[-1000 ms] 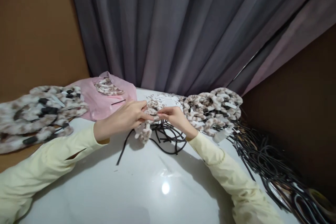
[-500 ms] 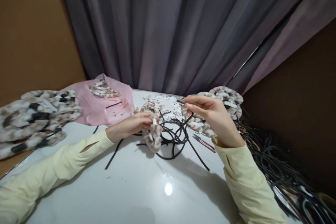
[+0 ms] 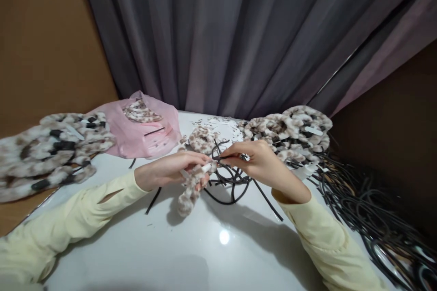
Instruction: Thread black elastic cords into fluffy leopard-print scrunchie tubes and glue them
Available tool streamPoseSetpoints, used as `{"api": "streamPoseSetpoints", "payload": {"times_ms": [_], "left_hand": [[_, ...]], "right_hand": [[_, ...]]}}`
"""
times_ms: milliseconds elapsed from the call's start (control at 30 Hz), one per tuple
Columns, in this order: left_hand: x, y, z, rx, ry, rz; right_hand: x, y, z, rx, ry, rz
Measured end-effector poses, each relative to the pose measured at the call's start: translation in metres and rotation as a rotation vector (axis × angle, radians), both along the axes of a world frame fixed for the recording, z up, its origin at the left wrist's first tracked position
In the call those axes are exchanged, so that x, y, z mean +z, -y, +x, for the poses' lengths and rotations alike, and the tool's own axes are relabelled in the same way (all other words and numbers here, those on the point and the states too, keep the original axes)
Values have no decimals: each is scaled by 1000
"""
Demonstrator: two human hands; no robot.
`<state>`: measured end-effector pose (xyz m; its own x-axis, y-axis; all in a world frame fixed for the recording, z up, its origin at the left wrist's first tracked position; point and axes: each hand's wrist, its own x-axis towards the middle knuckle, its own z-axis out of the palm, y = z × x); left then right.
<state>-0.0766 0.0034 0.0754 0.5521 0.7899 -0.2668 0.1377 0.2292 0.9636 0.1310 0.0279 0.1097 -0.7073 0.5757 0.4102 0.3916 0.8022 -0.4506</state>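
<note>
Between the fingers and thumb of my left hand (image 3: 174, 168) is a fluffy white-and-brown plush tube (image 3: 188, 195), its lower end hanging above the table. A small white piece shows near its upper end. My right hand (image 3: 257, 159) pinches a thin black cord (image 3: 218, 158), its tip right at the end of the plush tube. Whether the cord is inside the tube I cannot tell. Below and behind the hands lie loops of black cord (image 3: 235, 186) on the white table (image 3: 191, 245). Another fluffy ring (image 3: 202, 138) rests just behind my left hand.
Fluffy rings with black sections are heaped at the left (image 3: 54, 150) and back right (image 3: 290, 127). A pink plastic bag (image 3: 146, 138) holds more plush. Small curled scraps (image 3: 220, 125) lie at the back. Many black cords (image 3: 362, 209) pile up at the right. A grey curtain (image 3: 205, 45) hangs behind.
My right hand has moved left and down, bringing the cord tip to the plush tube. My left hand has tilted the tube, its lower end swinging left. The view has shifted slightly.
</note>
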Motion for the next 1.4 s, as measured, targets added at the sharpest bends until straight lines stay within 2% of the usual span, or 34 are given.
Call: {"api": "streamPoseSetpoints", "payload": {"times_ms": [100,133,200,300,367,433,500,600,733,933,1033,1133,1400], "left_hand": [[5,0,-5,-21,-28,-42],[7,1,-7,-28,-82,32],[9,5,-9,-77,-278,306],[12,10,-12,-204,-608,860],[12,11,-15,-257,-713,1175],[12,9,-20,-236,-767,1361],[12,5,-25,-189,-820,1404],[12,0,-30,-225,-784,1252],[10,-4,-27,-277,-450,909],[7,-1,-16,-119,24,180],[9,5,-11,-71,129,-59],[11,11,-6,-9,83,-128],[12,14,-3,24,22,-54]], "right_hand": [[1,-4,4,-21,18,16],[2,-5,6,-31,19,21],[4,-6,10,-59,17,27],[10,-5,16,-91,16,41],[14,-3,19,-102,14,66],[17,1,20,-112,10,87],[19,4,20,-108,3,89],[18,8,16,-41,-20,103],[11,9,9,78,-40,174],[-4,9,-2,185,-47,256],[-9,10,-5,239,-48,198],[-11,10,-8,277,-62,166],[-19,4,-11,266,-56,208]]}}
